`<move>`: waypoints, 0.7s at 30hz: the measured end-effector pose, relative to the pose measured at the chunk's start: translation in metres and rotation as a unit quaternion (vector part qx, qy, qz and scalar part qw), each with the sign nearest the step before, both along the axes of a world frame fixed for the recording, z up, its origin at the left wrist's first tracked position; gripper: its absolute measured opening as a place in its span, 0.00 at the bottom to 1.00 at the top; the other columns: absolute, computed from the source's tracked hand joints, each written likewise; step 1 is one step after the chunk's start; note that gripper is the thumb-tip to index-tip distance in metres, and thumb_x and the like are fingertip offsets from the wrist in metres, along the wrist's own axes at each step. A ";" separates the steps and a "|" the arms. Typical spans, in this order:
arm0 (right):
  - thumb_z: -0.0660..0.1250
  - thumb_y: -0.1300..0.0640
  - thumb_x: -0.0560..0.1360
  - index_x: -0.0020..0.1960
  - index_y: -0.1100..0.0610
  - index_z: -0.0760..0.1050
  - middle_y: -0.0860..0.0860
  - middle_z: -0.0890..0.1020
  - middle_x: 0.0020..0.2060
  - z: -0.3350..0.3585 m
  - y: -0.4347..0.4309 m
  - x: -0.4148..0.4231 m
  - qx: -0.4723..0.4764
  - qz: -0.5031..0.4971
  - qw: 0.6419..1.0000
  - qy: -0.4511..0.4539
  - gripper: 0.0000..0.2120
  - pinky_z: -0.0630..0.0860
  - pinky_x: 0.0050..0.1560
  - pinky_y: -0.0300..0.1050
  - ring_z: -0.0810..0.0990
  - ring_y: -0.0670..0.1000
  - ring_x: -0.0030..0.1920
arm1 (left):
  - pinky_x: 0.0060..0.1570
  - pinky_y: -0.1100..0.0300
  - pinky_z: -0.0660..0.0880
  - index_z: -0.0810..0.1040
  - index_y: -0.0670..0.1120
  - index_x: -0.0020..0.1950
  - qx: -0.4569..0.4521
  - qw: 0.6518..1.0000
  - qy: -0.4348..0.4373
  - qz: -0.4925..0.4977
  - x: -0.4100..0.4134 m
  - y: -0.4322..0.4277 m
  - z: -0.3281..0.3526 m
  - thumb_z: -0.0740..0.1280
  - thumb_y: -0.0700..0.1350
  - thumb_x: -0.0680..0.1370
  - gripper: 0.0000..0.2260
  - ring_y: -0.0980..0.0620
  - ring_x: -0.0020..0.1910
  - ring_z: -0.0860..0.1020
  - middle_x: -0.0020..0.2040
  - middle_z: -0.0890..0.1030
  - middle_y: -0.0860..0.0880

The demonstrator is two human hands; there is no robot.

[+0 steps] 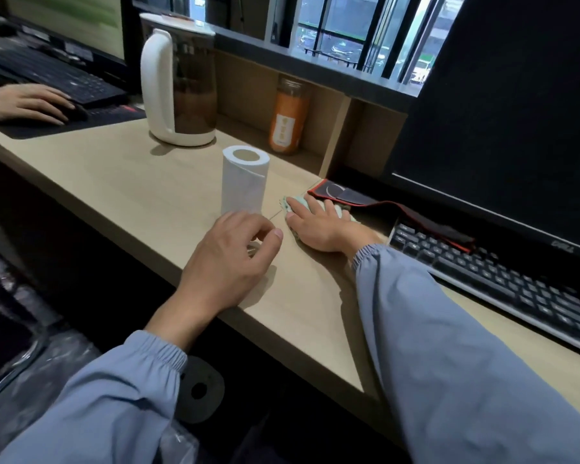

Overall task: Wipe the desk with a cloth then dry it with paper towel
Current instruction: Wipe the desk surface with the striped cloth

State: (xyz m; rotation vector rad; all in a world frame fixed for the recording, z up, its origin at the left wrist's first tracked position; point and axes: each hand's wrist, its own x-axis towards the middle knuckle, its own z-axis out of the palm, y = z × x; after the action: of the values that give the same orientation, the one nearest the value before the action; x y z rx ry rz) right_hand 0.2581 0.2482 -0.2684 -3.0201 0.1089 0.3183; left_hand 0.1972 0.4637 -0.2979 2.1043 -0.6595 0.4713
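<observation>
Right hand [318, 226] flat on the green cloth [297, 198], fingers spread straight, pressing it to the desk [131, 182] right at the mouse pad [365, 199] corner, forearm stretched along the keyboard [499, 276]. Left hand [230, 252] hovers just in front of the paper towel roll [245, 182], fingers loosely curled, holding nothing. Looks like the wiping step; drying not started, roll stands upright and intact. Next: sweep the cloth across the bare wood toward the kettle [178, 82], probably shifting the roll aside first
</observation>
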 end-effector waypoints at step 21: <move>0.39 0.31 0.79 0.76 0.27 0.40 0.39 0.41 0.80 0.003 0.028 -0.079 0.013 0.057 0.998 0.010 0.25 0.35 0.73 0.67 0.36 0.51 0.80 | 0.54 0.55 0.67 0.76 0.49 0.54 0.019 0.999 0.026 -0.010 -0.003 0.007 0.008 0.45 0.55 0.82 0.21 0.48 0.52 0.74 0.48 0.79 0.52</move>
State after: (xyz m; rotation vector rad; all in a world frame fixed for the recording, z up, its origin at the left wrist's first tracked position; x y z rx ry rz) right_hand 0.1794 0.2766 -0.2659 -3.0043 -0.0669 0.3568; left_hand 0.1944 0.4706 -0.2903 2.1361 -0.6630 0.3955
